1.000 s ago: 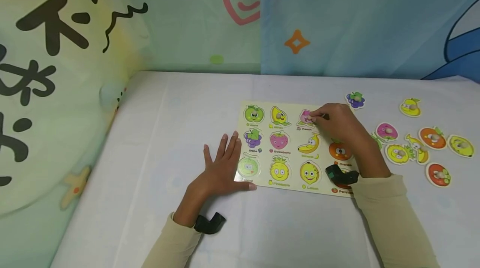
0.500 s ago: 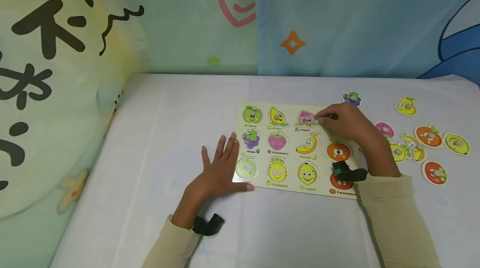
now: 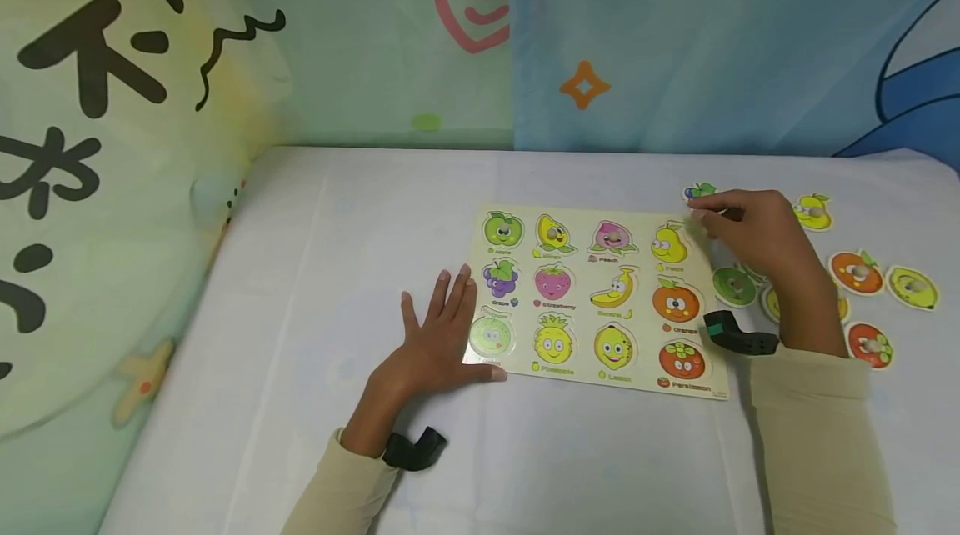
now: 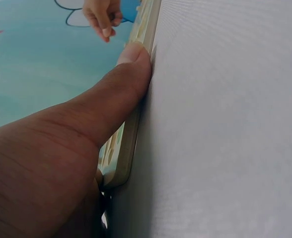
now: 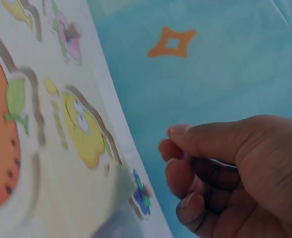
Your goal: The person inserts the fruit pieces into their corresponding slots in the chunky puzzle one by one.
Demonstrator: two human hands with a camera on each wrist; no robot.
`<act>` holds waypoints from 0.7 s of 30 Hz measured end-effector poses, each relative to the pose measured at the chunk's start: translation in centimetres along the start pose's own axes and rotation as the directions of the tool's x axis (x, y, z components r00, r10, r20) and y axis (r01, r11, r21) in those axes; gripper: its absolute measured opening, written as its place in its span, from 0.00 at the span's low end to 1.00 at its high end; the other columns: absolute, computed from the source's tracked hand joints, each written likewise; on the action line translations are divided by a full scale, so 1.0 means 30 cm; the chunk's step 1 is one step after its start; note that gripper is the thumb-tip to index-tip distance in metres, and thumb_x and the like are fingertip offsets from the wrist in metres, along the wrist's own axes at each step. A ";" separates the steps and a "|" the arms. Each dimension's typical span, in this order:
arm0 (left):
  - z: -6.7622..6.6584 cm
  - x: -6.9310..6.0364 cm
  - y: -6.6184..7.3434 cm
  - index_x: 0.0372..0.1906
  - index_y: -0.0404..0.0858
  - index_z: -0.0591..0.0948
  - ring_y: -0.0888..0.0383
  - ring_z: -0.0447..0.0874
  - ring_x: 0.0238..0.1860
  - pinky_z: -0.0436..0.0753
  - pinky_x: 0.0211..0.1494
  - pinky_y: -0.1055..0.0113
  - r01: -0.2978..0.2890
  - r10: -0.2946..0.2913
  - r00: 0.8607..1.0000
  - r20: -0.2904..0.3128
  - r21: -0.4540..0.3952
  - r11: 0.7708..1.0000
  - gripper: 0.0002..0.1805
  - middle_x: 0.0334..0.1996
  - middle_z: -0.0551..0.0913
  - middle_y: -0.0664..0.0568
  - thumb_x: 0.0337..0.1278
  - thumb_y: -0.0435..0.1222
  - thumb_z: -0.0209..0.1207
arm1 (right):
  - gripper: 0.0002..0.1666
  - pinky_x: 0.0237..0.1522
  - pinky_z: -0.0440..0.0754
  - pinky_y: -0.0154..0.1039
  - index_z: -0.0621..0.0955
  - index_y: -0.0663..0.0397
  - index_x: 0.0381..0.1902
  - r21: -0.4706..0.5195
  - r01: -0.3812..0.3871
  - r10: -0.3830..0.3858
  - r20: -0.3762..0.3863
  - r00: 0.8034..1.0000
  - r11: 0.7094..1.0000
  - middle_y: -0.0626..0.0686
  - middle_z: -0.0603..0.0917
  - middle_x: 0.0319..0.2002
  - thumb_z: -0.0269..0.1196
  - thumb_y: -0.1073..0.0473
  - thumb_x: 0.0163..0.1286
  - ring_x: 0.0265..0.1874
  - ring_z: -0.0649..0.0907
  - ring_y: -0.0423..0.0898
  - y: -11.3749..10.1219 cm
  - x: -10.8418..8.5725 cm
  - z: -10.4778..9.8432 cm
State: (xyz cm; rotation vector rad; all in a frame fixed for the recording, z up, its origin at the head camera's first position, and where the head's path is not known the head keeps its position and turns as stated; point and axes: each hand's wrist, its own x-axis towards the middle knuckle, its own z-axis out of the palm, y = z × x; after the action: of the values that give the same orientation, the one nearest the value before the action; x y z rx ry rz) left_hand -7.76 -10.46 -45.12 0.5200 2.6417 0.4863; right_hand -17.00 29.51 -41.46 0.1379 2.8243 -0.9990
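A cream fruit puzzle board (image 3: 643, 268) lies on the table, with printed fruit pictures in rows. In its top row sits the peach piece (image 3: 613, 237), whose knob shows in the right wrist view. My left hand (image 3: 431, 352) rests at the board's left side, fingers spread, its thumb (image 4: 121, 82) along the near edge. Beyond the board's back right corner, my right hand (image 3: 768, 239) hovers beside the grape piece (image 3: 699, 192), partly covering it in the head view. The right wrist view has its fingers (image 5: 178, 173) loosely bent, nothing between them and the thumb.
Several loose knobbed fruit pieces lie right of the board: a pear (image 3: 813, 212), an orange (image 3: 857, 272), a lemon (image 3: 912, 287), a persimmon (image 3: 870, 345) and a green round one (image 3: 734, 287). My right forearm hides others. A printed curtain (image 3: 675, 43) hangs behind the table.
My right hand has let go of the peach piece and moved right, off the board to near the grape piece. The left hand stays in place.
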 end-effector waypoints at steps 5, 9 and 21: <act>-0.007 -0.005 0.002 0.78 0.41 0.40 0.50 0.19 0.75 0.25 0.64 0.32 0.002 -0.002 1.000 0.007 -0.004 1.000 0.68 0.77 0.28 0.54 0.41 0.66 0.66 | 0.35 0.27 0.76 0.39 0.78 0.45 0.63 0.126 -0.161 0.168 -0.046 0.985 0.979 0.56 0.81 0.48 0.57 0.32 0.66 0.40 0.76 0.49 0.042 -0.001 -0.021; -0.009 -0.005 0.005 0.78 0.40 0.41 0.49 0.20 0.75 0.26 0.64 0.31 -0.005 0.005 1.000 -0.002 -0.009 1.000 0.68 0.77 0.29 0.53 0.41 0.65 0.66 | 0.35 0.36 0.76 0.33 0.77 0.40 0.65 0.196 -0.245 0.264 -0.081 0.961 0.950 0.50 0.77 0.54 0.57 0.31 0.65 0.41 0.77 0.46 0.065 -0.004 -0.044; -0.004 -0.003 0.005 0.78 0.40 0.41 0.50 0.20 0.75 0.25 0.64 0.32 -0.004 0.004 1.000 0.003 -0.008 1.000 0.68 0.77 0.29 0.53 0.41 0.65 0.67 | 0.34 0.35 0.72 0.23 0.73 0.29 0.67 0.415 -0.380 0.463 -0.115 0.879 0.826 0.37 0.70 0.65 0.64 0.36 0.62 0.41 0.73 0.37 0.182 -0.003 -0.122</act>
State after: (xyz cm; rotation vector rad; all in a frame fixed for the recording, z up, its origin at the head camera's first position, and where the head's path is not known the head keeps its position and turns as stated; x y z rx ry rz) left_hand -7.70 -10.41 -44.93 0.5227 2.6350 0.4963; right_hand -16.58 36.06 -42.00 0.9263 2.5389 -1.4677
